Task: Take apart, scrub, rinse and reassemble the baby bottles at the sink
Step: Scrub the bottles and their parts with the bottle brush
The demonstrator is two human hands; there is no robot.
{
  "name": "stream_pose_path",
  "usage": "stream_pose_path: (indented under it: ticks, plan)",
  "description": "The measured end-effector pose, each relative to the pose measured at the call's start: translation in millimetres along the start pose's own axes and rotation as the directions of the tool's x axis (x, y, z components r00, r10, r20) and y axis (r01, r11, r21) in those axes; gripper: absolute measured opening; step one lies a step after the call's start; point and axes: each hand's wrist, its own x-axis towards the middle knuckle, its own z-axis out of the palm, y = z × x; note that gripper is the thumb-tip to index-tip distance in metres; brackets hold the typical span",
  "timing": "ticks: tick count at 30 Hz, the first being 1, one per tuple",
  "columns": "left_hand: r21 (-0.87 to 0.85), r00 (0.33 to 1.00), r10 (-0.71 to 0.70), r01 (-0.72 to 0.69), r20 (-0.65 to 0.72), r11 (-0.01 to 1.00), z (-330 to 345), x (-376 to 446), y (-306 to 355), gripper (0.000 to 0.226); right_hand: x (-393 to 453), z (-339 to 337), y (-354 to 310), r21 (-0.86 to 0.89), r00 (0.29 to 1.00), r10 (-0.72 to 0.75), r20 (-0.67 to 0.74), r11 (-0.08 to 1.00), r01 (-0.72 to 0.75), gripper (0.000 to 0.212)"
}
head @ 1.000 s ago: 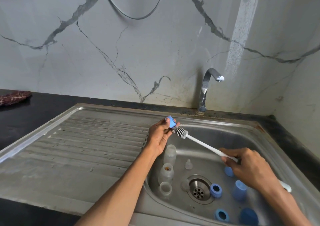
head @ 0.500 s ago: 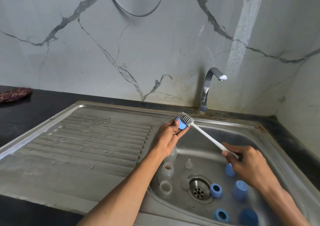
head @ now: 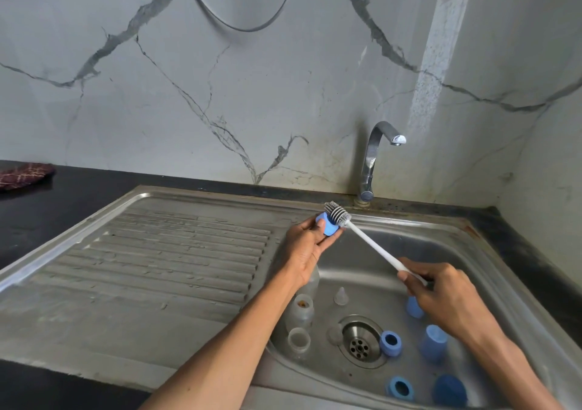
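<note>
Left hand (head: 307,246) pinches a blue bottle cap (head: 327,224) above the sink (head: 491,271); right hand (head: 441,293) grips the white bottle brush (head: 365,239), bristles pressed on the cap. Bottles are already apart: clear bottle bodies (head: 297,310), nipple (head: 340,296), blue collars (head: 390,343) & caps (head: 434,342) lie in the basin. Scrubbing looks early on; rinse & reassembly left. Tap (head: 376,151) shows no water running. No readable brand or text.

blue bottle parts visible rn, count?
6: one held in the left hand against the brush; five in the sink basin at. More may hide beneath the right hand.
</note>
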Motion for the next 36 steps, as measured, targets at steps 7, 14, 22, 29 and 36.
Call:
stream_pose_path:
  ticks: [7, 14, 22, 29, 36]
  plan:
    - [0.013, 0.998, 0.05, -0.05, -0.037, 0.999, -5.9, 5.4, -4.3, 0.02, -0.9, 5.4, 0.7, 0.001, 1.0, 0.005, 0.014, 1.0, -0.005, 0.034]
    - [-0.002, 0.997, 0.071, -0.071, -0.035, 0.997, -0.6, 6.7, -7.1, 0.021, 2.6, 5.5, 2.3, 0.057, 0.999, 0.032, 0.028, 0.998, -0.033, 0.033]
    - [0.013, 0.997, 0.058, -0.058, -0.048, 0.998, -6.2, 8.0, -12.6, 0.029, 1.9, 6.0, 5.1, 0.031, 0.999, 0.032, 0.04, 0.999, -0.033, 0.033]
    - [0.018, 0.989, 0.087, -0.086, -0.117, 0.996, -5.5, 9.5, -5.3, 0.026, 0.3, 3.3, 1.9, 0.002, 0.998, 0.021, 0.059, 1.0, -0.021, 0.033]
    - [0.043, 0.977, 0.095, -0.089, -0.189, 0.995, -17.5, 17.6, 0.2, 0.026, -1.0, 4.6, 0.8, -0.008, 0.996, -0.063, 0.07, 0.998, 0.064, 0.033]
